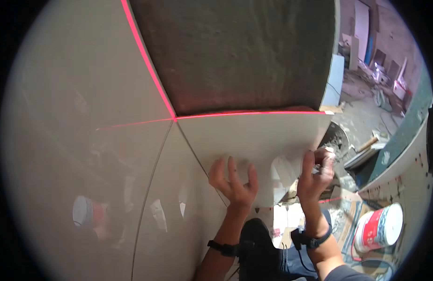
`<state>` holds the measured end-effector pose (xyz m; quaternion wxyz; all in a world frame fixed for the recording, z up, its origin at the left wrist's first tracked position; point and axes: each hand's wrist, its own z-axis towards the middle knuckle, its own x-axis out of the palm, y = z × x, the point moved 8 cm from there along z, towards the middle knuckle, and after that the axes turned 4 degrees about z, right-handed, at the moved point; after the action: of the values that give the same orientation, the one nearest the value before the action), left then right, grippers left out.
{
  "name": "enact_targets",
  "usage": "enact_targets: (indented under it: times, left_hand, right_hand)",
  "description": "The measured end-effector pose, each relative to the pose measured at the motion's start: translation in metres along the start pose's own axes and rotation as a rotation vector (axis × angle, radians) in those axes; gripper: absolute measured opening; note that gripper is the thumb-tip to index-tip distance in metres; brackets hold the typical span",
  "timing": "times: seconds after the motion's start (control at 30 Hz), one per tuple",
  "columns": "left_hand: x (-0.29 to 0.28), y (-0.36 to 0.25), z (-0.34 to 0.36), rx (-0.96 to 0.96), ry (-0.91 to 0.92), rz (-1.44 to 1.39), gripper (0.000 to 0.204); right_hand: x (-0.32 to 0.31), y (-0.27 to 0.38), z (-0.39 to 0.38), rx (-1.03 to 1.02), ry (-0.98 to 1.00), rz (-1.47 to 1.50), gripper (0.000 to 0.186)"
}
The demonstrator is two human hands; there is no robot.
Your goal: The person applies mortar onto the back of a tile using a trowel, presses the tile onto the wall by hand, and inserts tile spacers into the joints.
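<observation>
A glossy pale wall tile (254,136) stands before me, its top edge lit by a red laser line (254,113). My left hand (233,185) is open, fingers spread and bent, against or just off the tile's lower face. Near the tile's right edge, my right hand (315,178) has its fingers curled in, with a small whitish bit showing at the fingertips that I cannot make out. Above the tile is a dark bare wall panel (240,56). Larger pale tiles (80,93) cover the wall on the left, with narrow joints between them.
A white bucket with a red label (378,227) stands at the lower right. Grey mortar (336,138) shows behind the tile's right edge. Boards (366,154) lie past it on a littered floor. A light blue panel (334,82) leans farther back. My knees show below.
</observation>
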<state>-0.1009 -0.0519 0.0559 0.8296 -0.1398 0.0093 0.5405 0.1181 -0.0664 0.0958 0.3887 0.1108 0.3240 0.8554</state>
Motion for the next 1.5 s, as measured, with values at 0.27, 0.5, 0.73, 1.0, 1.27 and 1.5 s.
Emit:
enact_targets:
  times: [0.27,0.5,0.73,1.0,1.27,1.5]
  left_hand:
    - [0.003,-0.003,0.09,0.118,-0.314,-0.037,0.016]
    - [0.006,0.0,0.094,0.153,-0.391,-0.089,0.014]
    - [-0.001,0.001,0.107,0.102,-0.377,-0.096,0.013]
    - [0.004,-0.007,0.101,0.107,-0.403,-0.07,0.014]
    - [0.012,-0.013,0.095,0.126,-0.362,0.008,0.015]
    - [0.013,-0.01,0.102,0.141,-0.37,0.035,0.012]
  right_hand:
    - [0.04,-0.064,-0.004,0.036,0.341,0.084,0.046]
    - [0.045,-0.052,-0.004,-0.061,0.344,0.117,0.043]
    - [0.043,-0.041,-0.002,0.051,0.383,0.206,0.047]
    - [0.044,-0.041,0.003,0.01,0.405,0.202,0.04]
    - [0.041,-0.034,0.005,-0.061,0.394,0.167,0.032]
    - [0.045,-0.042,0.006,0.038,0.42,0.228,0.041]
